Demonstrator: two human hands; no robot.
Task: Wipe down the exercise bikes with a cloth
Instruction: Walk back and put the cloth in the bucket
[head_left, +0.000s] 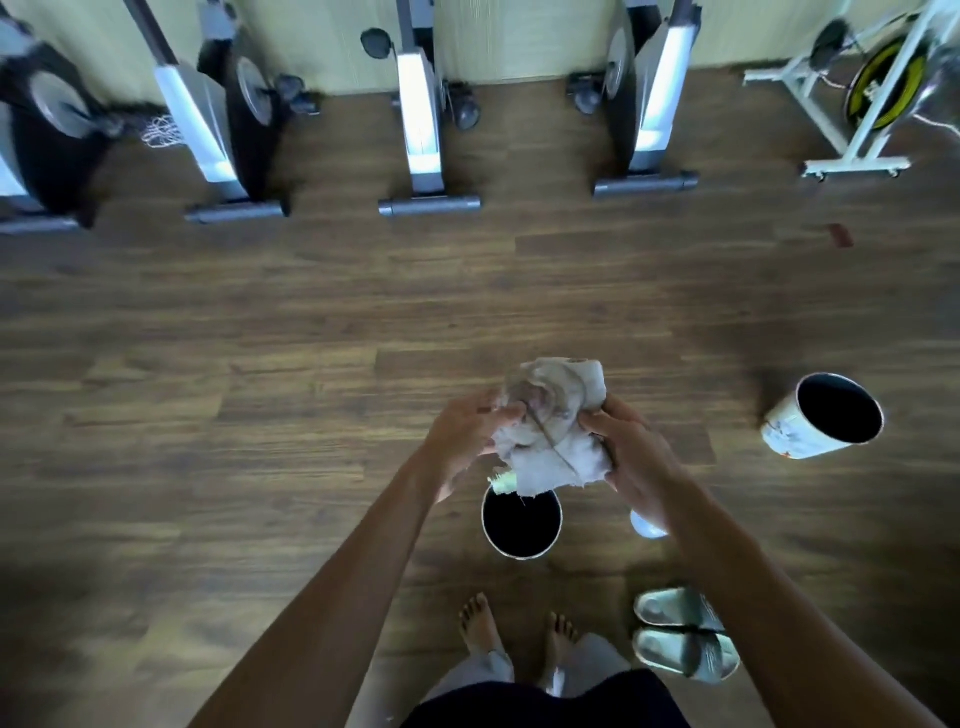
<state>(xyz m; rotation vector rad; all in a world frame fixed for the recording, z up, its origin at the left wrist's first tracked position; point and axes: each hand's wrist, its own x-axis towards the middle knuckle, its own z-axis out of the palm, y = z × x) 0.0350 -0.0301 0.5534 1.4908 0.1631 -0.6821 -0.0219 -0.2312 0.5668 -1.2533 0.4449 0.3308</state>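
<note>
Prep step, by the look of it: cloth (550, 426) was being bunched or wrung above a dark-lined bucket (522, 522) on the floor, no bike touched yet. Left hand (460, 441) pinched the cloth's left edge, fingers curled; right hand (636, 457) gripped its right side from below. Both forearms reached fwd and down, hands close together w/ the cloth between them. Bikes (423, 114) stood in a row by the far wall, well apart from the person. Next move prob. calls for walking over w/ the cloth folded to a clean face. A 2nd bucket (823, 418) sat off to the right.
</note>
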